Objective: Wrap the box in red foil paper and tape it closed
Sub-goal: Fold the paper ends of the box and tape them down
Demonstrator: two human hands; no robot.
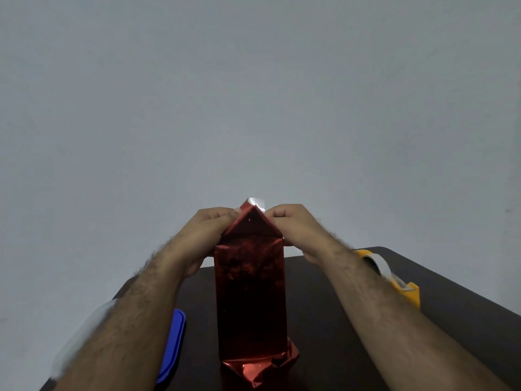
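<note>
A tall box wrapped in red foil paper (250, 300) stands upright on the dark table (332, 320). Its top end is folded into a triangular flap (250, 224) with a silvery tip (256, 201) that may be tape. My left hand (203, 235) grips the flap's left edge with curled fingers. My right hand (296, 227) pinches the right edge near the tip. Crumpled loose foil (259, 368) sticks out at the box's bottom end, nearest me.
A yellow tape dispenser (394, 280) with a roll of clear tape sits on the table to the right, behind my right forearm. A blue flat lid or container (172, 345) lies at the left table edge. A plain grey wall fills the background.
</note>
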